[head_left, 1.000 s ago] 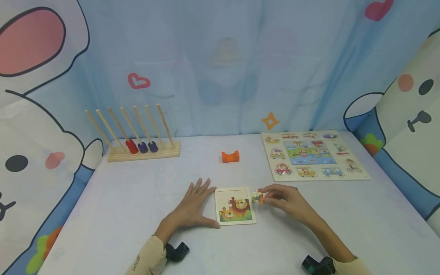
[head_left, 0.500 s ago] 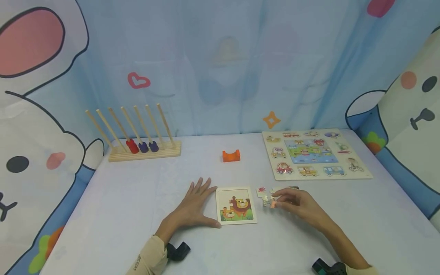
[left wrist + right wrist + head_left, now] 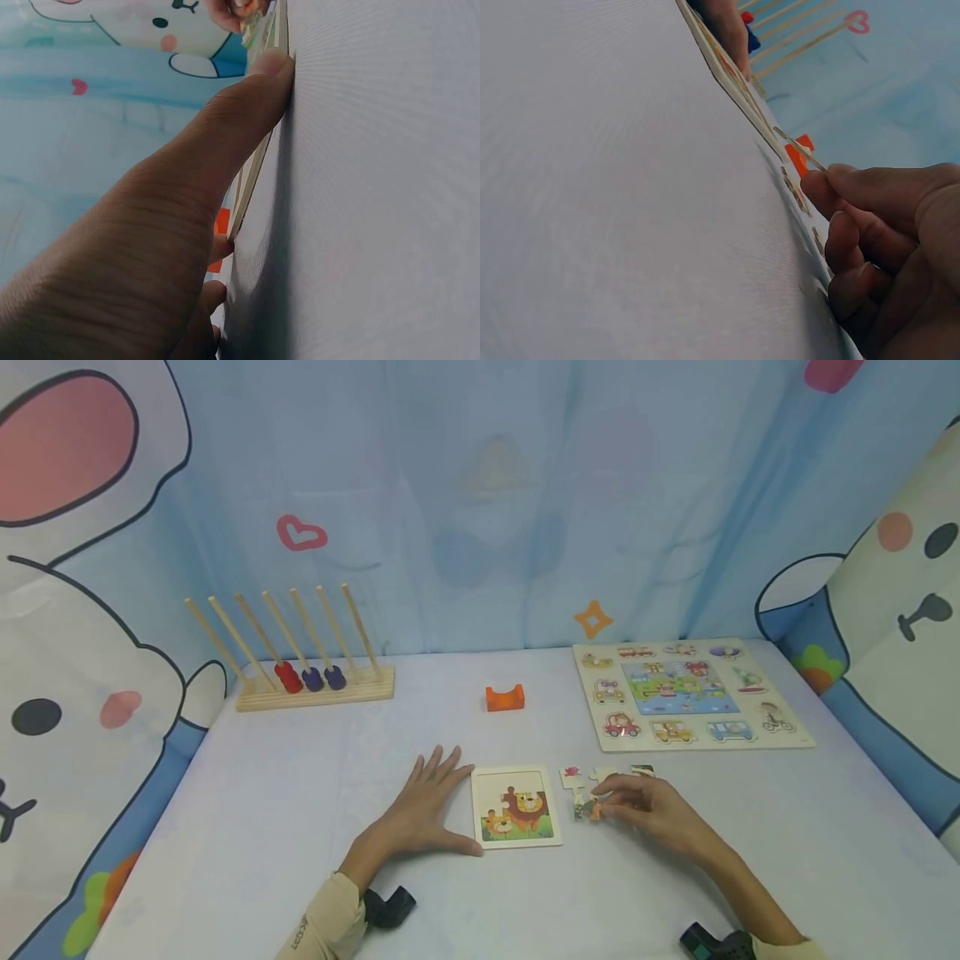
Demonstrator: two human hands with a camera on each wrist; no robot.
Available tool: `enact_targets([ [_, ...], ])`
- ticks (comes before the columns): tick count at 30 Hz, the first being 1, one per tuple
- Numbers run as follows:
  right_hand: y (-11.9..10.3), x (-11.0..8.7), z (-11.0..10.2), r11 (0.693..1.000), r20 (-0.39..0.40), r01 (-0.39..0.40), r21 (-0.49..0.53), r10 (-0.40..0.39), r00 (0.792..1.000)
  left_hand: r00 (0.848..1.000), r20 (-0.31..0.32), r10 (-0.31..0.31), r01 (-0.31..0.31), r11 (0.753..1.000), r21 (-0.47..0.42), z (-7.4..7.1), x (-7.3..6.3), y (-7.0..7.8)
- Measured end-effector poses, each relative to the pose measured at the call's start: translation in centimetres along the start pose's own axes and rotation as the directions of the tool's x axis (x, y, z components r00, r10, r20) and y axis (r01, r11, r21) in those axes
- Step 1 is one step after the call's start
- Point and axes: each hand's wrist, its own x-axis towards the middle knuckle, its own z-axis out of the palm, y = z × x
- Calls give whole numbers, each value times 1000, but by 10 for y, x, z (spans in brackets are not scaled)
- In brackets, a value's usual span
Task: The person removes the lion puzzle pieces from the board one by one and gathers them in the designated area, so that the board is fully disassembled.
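A small square jigsaw tray [image 3: 491, 787] with a lion picture partly assembled lies flat on the table. My left hand [image 3: 420, 814] is spread beside it, the thumb touching its near left corner and the index finger its far left corner. Just right of the tray, my right hand [image 3: 652, 806] pinches a thin jigsaw piece [image 3: 802, 148] between thumb and index finger. In the right wrist view that piece is tilted and seen edge-on, above the table. Several loose pieces lie around the right fingertips, among them a piece with a red mark [image 3: 572, 774]; some are partly hidden by the hand.
At the back left stands a wooden peg rack [image 3: 322, 695] with red and purple beads. An orange curved block [image 3: 506, 699] sits behind the tray. A large picture puzzle board [image 3: 701, 745] lies at the back right. Behind the table hangs a blue curtain [image 3: 465, 610].
My right hand has moved right, away from the tray's edge, with the piece still pinched. Loose pieces it covered now show. The left hand stays at the tray.
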Motion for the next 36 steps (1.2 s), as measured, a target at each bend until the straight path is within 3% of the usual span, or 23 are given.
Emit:
enact_targets([
  [17, 0, 2, 10, 988, -43, 67, -143, -74, 996, 1000, 7, -4, 4, 1000, -4, -2, 1, 0],
  [36, -1, 3, 13, 979, -63, 45, -197, -59, 996, 1000, 11, -7, 7, 1000, 0, 2, 1, -2],
])
